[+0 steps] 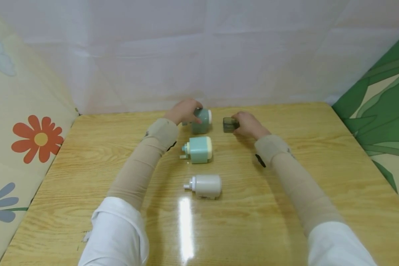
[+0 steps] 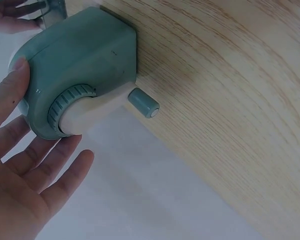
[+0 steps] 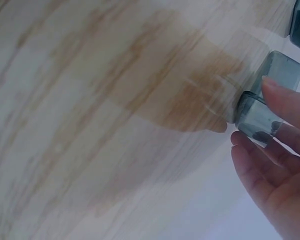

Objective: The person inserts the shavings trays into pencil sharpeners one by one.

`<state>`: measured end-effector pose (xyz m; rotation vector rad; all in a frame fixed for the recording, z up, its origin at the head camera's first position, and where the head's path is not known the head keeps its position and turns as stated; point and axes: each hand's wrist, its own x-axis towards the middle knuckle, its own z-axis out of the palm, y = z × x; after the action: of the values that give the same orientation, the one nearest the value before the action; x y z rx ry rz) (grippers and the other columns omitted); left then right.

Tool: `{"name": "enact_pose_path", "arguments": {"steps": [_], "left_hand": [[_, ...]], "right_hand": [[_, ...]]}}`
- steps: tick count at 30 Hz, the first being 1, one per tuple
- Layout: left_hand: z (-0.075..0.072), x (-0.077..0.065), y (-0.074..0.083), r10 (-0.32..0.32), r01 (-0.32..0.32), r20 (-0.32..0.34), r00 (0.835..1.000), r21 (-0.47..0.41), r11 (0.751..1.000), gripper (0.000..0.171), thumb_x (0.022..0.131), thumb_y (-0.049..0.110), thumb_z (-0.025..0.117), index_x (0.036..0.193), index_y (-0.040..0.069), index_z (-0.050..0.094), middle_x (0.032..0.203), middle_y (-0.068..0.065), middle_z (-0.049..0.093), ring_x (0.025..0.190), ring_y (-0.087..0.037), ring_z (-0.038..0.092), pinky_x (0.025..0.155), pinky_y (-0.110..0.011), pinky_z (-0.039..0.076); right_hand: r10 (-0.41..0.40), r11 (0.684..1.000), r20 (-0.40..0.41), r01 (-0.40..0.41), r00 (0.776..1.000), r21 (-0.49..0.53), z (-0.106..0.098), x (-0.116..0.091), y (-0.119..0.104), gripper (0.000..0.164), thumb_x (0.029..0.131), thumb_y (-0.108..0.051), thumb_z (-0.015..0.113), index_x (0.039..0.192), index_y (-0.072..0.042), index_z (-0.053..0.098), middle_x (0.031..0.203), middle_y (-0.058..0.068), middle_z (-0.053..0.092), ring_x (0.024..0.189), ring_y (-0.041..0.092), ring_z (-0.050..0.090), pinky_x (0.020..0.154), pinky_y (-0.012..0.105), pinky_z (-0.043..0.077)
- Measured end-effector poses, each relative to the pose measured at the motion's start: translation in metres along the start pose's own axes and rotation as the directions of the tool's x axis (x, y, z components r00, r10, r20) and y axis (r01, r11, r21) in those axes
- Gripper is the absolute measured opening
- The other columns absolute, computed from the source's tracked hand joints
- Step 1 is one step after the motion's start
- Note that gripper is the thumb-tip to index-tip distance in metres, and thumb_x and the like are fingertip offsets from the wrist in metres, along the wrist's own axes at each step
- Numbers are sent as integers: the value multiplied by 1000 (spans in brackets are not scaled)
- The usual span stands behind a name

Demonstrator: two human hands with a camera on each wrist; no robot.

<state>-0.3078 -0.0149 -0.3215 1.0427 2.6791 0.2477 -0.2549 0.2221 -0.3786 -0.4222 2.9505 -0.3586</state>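
Note:
My left hand point(image 1: 183, 111) grips a dark teal crank pencil sharpener point(image 1: 200, 128) near the back of the wooden table. In the left wrist view, the thumb lies on one side of its body, beside the ribbed collar and the crank handle point(image 2: 144, 103). To its right, my right hand point(image 1: 248, 125) pinches a small see-through grey shavings drawer point(image 1: 228, 128) between thumb and fingers. The right wrist view shows this clear drawer point(image 3: 277, 72) close over the table, apart from the sharpener; whether it touches the wood I cannot tell.
A light teal and cream sharpener point(image 1: 198, 150) lies in front of the held one. Nearer still is a greyish-white sharpener point(image 1: 207, 186). White cloth point(image 1: 199, 55) hangs behind the table point(image 1: 302, 184), and painted panels point(image 1: 41, 139) flank it.

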Motion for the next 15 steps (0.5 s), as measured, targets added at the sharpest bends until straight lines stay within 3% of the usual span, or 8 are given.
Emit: {"name": "enact_pose_path", "arguments": {"steps": [15], "left_hand": [[0, 2, 4, -8, 8, -3, 1000, 4, 1000, 59, 80, 31, 68, 129, 2, 50, 128, -10, 51, 114, -22, 45, 98, -31, 37]], "right_hand": [[13, 1000, 30, -13, 999, 2, 1, 3, 2, 61, 78, -10, 69, 129, 10, 42, 128, 27, 45, 117, 39, 40, 99, 47, 34]]}}
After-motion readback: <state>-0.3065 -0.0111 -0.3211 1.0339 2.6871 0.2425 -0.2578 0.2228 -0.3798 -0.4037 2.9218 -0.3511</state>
